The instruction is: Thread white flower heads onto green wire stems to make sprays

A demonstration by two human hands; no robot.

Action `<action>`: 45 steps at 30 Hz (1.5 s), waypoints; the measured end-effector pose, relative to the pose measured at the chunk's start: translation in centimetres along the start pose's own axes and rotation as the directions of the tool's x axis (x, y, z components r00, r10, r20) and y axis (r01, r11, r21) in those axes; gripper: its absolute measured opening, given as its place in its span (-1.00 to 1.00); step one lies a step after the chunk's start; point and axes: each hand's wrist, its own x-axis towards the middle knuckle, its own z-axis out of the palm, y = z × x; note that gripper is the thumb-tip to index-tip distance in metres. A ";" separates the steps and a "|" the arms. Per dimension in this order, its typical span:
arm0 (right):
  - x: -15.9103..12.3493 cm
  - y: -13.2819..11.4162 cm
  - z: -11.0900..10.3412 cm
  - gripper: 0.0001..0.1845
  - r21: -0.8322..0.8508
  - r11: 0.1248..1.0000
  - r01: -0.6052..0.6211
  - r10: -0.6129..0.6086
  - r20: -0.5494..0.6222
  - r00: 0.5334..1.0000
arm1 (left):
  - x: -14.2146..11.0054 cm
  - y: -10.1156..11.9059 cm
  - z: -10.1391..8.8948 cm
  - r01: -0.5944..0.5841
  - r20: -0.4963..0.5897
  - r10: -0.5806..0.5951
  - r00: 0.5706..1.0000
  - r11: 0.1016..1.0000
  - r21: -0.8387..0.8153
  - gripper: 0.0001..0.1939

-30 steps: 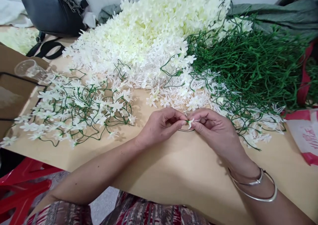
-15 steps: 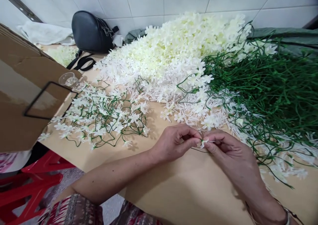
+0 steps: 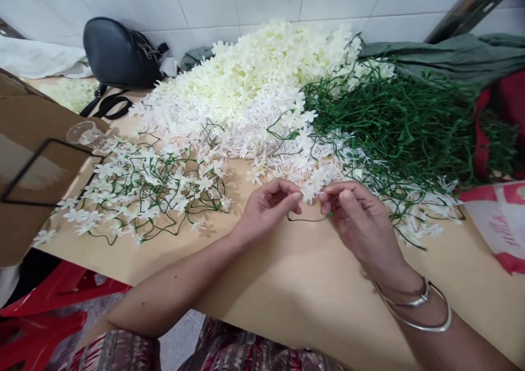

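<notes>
My left hand (image 3: 273,207) is closed, thumb and forefinger pinched on a thin green plastic stem (image 3: 308,220) that loops below the fingertips towards the other hand. My right hand (image 3: 361,218) is also closed, its fingertips at a small white artificial flower (image 3: 310,192) between the hands. The exact grip points are partly hidden by the fingers. Just behind the hands lie loose white blossoms (image 3: 262,117). Left of them, white flowers on green stems (image 3: 164,185) are spread over the tan tabletop (image 3: 287,289).
Green stems (image 3: 402,125) are heaped at the right, beside a red and white bag (image 3: 498,223). Against the tiled wall stands a black bag (image 3: 117,54). A cardboard box (image 3: 36,169) and a clear plastic cup (image 3: 86,135) are on the left; red stools (image 3: 61,294) stand below.
The view has turned right, bringing the red and white bag into sight. My hands have parted slightly, and the right one has lifted and turned. More of the green stem shows below them.
</notes>
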 end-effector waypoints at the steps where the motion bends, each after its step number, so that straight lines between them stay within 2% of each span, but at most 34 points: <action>1: 0.0 -0.1 0.2 -0.68 0.016 1.000 0.014 -0.013 -0.013 1.000 | 0.1 0.1 -0.3 0.002 -0.021 -0.003 1.000 1.000 -0.026 -0.59; 5: 0.0 0.0 0.2 -0.69 -0.031 0.998 0.063 -0.064 -0.055 0.996 | 0.5 0.3 -1.4 0.002 -0.049 -0.004 0.999 0.999 -0.046 -0.60; 8: 0.0 0.4 -0.2 -0.74 -0.085 0.992 0.088 -0.094 -0.063 0.994 | 0.6 0.8 -1.5 0.021 0.014 -0.021 1.000 1.000 -0.005 -0.59; 12: -0.2 0.3 -0.4 -0.77 -0.139 0.985 0.101 -0.104 -0.018 0.994 | 0.5 1.4 -1.0 0.043 0.099 -0.047 0.994 0.998 0.042 -0.58; 16: -0.2 0.0 0.0 -0.76 -0.279 0.952 0.128 -0.149 -0.053 0.987 | 0.5 1.5 -1.2 -0.012 0.029 0.009 1.000 0.992 0.127 -0.59; 17: -0.2 0.1 0.1 -0.79 -0.333 0.931 0.151 -0.184 -0.068 0.981 | 0.5 1.5 -1.4 -0.036 0.049 0.028 0.998 0.985 0.167 -0.61; 19: -0.3 0.3 0.1 -0.85 -0.441 0.872 0.210 -0.259 -0.053 0.964 | 0.5 1.7 -1.7 -0.073 0.203 0.017 0.979 0.959 0.275 -0.68; 22: -0.5 0.4 0.0 -0.94 -0.540 0.799 0.266 -0.310 0.009 0.951 | 0.3 1.9 -1.9 -0.209 0.492 -0.050 0.869 0.864 0.458 -0.84; 24: -0.5 0.4 -0.1 -0.96 -0.568 0.775 0.276 -0.329 0.010 0.944 | 0.2 2.0 -1.9 -0.324 0.568 -0.039 0.822 0.788 0.523 -0.86; 26: -0.4 0.4 -0.1 -0.95 -0.593 0.744 0.308 -0.360 0.032 0.932 | 0.2 2.0 -1.8 -0.389 0.578 -0.006 0.816 0.735 0.556 -0.84; 29: -0.1 0.7 0.0 -0.89 -0.663 0.635 0.395 -0.372 0.186 0.910 | 0.4 1.5 -1.8 -0.418 0.498 0.092 0.862 0.686 0.596 -0.79; 31: 0.2 1.2 0.0 -0.82 -0.738 0.511 0.441 -0.360 0.282 0.889 | 0.6 1.1 -2.0 -0.410 0.370 0.207 0.906 0.652 0.638 -0.80; 33: 0.4 1.7 -0.1 -0.82 -0.794 0.403 0.456 -0.365 0.317 0.875 | 0.8 0.8 -2.2 -0.382 0.231 0.311 0.922 0.623 0.683 -0.84; 34: 0.5 1.8 -0.2 -0.84 -0.806 0.377 0.457 -0.373 0.320 0.871 | 0.9 0.8 -2.3 -0.362 0.173 0.346 0.922 0.613 0.703 -0.87; 37: 0.6 2.1 -0.6 -0.88 -0.797 0.367 0.480 -0.389 0.337 0.858 | 1.1 0.6 -2.6 -0.298 0.035 0.411 0.911 0.598 0.744 -0.89; 40: 0.7 2.1 -0.6 -0.87 -0.798 0.345 0.493 -0.403 0.349 0.846 | 1.3 0.5 -2.7 -0.243 -0.056 0.436 0.898 0.598 0.764 -0.85; 43: 0.8 2.2 -0.3 -0.89 -0.809 0.314 0.498 -0.415 0.355 0.838 | 2.0 0.7 -2.8 -0.200 -0.083 0.429 0.900 0.574 0.794 -0.80; 45: 0.9 2.3 -0.1 -0.88 -0.817 0.292 0.498 -0.402 0.368 0.839 | 2.9 1.1 -2.8 -0.188 -0.067 0.426 0.902 0.528 0.828 -0.76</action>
